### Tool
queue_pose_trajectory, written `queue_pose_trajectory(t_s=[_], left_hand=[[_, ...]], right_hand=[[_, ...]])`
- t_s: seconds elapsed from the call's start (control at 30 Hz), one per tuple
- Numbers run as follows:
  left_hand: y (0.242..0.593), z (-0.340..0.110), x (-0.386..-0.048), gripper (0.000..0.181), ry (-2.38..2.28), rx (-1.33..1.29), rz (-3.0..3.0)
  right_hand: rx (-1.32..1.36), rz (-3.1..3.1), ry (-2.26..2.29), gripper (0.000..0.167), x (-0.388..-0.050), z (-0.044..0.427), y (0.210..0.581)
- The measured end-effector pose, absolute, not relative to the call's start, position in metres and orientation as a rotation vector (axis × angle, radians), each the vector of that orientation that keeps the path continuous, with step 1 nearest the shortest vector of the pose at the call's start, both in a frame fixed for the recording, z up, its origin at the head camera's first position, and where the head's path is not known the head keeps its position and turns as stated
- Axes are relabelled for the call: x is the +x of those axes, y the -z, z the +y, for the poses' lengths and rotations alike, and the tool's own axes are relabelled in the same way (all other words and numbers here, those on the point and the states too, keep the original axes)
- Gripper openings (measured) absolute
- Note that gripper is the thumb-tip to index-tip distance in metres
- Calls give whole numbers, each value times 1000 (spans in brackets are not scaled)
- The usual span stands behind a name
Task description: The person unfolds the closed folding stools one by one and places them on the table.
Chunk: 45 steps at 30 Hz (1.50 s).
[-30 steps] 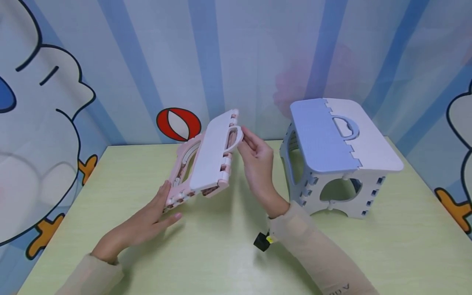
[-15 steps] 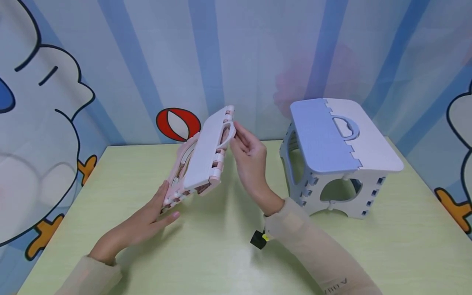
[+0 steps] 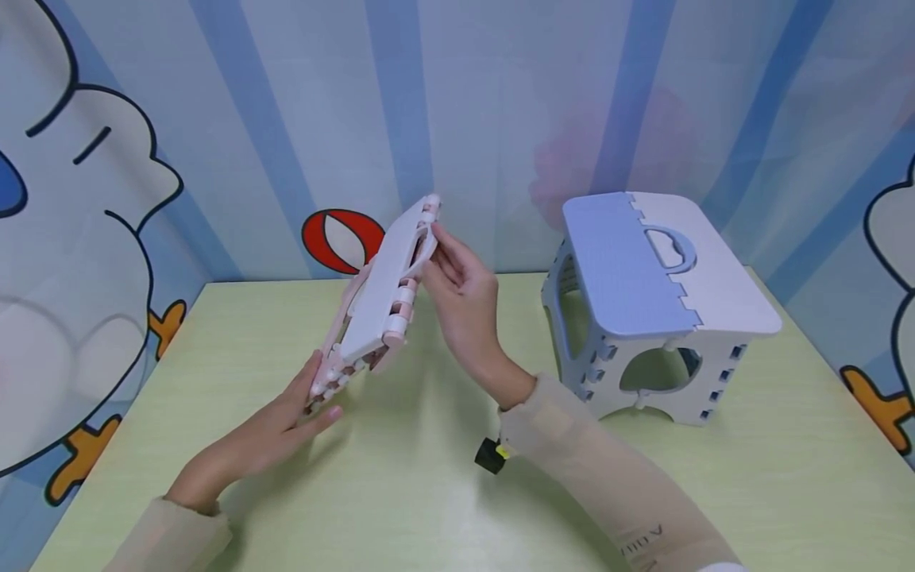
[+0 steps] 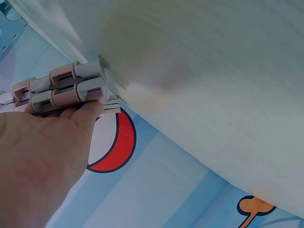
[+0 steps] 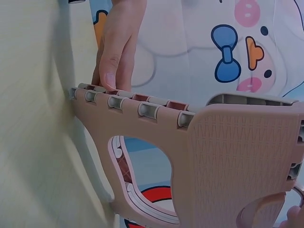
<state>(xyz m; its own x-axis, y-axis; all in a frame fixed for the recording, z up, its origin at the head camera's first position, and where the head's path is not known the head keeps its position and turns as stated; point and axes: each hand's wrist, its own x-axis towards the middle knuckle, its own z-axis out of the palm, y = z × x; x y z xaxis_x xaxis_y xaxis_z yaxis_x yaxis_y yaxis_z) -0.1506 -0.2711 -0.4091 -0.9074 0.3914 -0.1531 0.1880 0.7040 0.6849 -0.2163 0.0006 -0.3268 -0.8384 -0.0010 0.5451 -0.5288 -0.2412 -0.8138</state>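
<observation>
A pink and white folding stool (image 3: 379,282), partly folded, is tilted above the table in the head view. My right hand (image 3: 468,314) pinches the handle on its upper right edge. Along the lower left hinged edge rests my left hand (image 3: 253,445), fingers extended and thumb apart. The left wrist view has the left hand (image 4: 42,156) against the hinge knuckles (image 4: 64,88). In the right wrist view the stool's pink underside (image 5: 242,147) and leg panel show, with the left hand (image 5: 118,47) at the far edge; only a bit of the right fingers (image 5: 295,217) is visible.
An unfolded blue and white stool (image 3: 629,270) stands on the right of the light green table (image 3: 400,508). A small black object (image 3: 490,456) hangs at the right sleeve's cuff. Behind the table is a striped blue cartoon backdrop (image 3: 472,95).
My right hand has moved left with the handle, and the pink and white stool has swung left into a steeper, narrower view. The left hand has shifted slightly left.
</observation>
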Motion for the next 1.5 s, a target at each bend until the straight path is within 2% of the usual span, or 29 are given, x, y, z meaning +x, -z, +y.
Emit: queue_pose_trajectory(t_s=[0.57,1.5], left_hand=[[406,-276,-152,89,-1066,409,2574],[407,-280,-154,83,-1194,410,2530]], right_hand=[[722,-1750,-2113,51,-219,-9,314],[874,-2055,-1597,47,-233,-19,297]])
